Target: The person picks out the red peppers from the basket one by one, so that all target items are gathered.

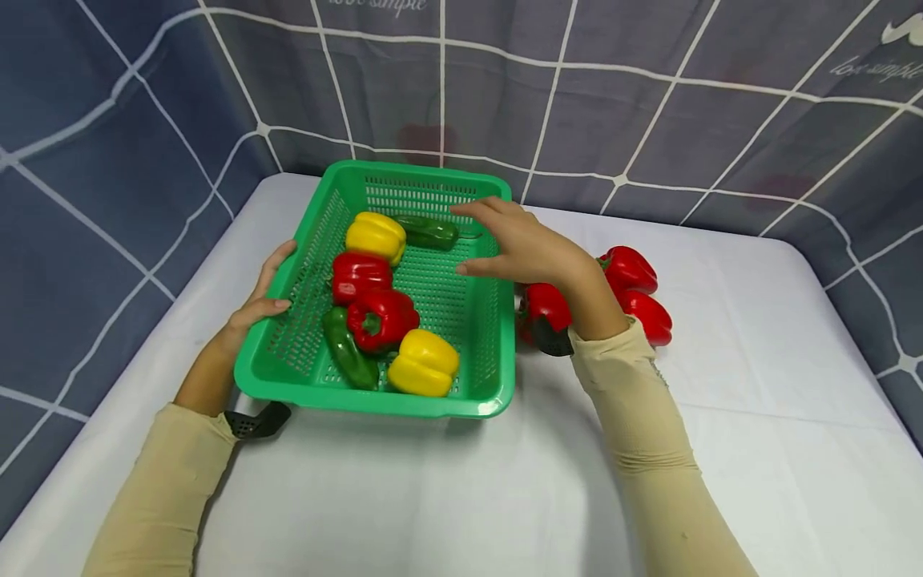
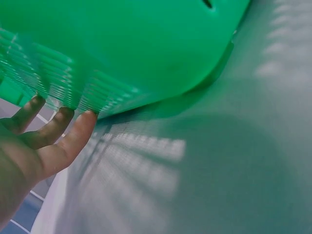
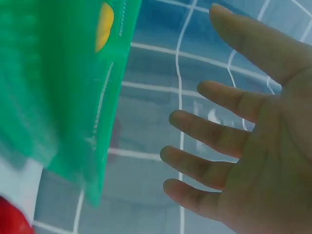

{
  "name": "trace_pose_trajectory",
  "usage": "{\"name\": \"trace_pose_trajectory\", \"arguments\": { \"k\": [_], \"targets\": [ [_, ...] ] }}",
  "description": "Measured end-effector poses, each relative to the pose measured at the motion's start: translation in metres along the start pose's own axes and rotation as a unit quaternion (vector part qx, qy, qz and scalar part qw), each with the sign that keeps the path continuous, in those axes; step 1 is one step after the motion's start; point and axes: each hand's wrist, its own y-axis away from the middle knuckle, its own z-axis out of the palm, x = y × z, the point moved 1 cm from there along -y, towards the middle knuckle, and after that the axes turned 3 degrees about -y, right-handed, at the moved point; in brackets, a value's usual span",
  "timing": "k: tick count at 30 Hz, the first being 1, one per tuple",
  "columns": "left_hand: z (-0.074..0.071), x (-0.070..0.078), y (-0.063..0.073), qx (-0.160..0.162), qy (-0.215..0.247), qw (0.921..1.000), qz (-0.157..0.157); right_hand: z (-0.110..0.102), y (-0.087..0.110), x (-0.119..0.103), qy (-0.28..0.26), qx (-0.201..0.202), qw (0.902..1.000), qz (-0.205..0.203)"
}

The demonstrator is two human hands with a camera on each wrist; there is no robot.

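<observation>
At the desk (image 1: 757,344), a basket (image 1: 375,404) held peppers (image 1: 395,314); the left grip (image 1: 254,303), fingers extended, touched its side; the right grip (image 1: 532,243) hung spread over the rim.

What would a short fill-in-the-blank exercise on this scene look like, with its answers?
1. The basket is coloured ____.
2. Inside it lie ____ yellow peppers.
3. The hand whose fingertips touch the basket's side is the person's ____ one.
4. The peppers outside the basket, on the white table, are all ____.

Missing words: green; two; left; red.
</observation>
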Motion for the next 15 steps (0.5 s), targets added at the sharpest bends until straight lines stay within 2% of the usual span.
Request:
{"name": "trace_pose_trajectory", "arguments": {
  "k": [5,7,12,15],
  "targets": [
    [-0.001,0.000,0.001,-0.006,0.010,0.9999,0.004,-0.004,-0.025,-0.025,0.034,-0.029,0.9988,-0.021],
    [-0.002,-0.001,0.001,-0.005,0.005,0.9999,0.015,-0.002,-0.032,-0.033,0.039,-0.043,0.9980,-0.025],
    [-0.005,-0.003,-0.001,0.004,-0.031,0.9988,0.038,0.009,-0.050,-0.046,0.039,-0.088,0.9948,-0.033],
    [-0.006,-0.002,-0.002,0.007,-0.031,0.9991,0.028,0.017,-0.060,-0.051,0.032,-0.105,0.9931,-0.043]
  ]
}}
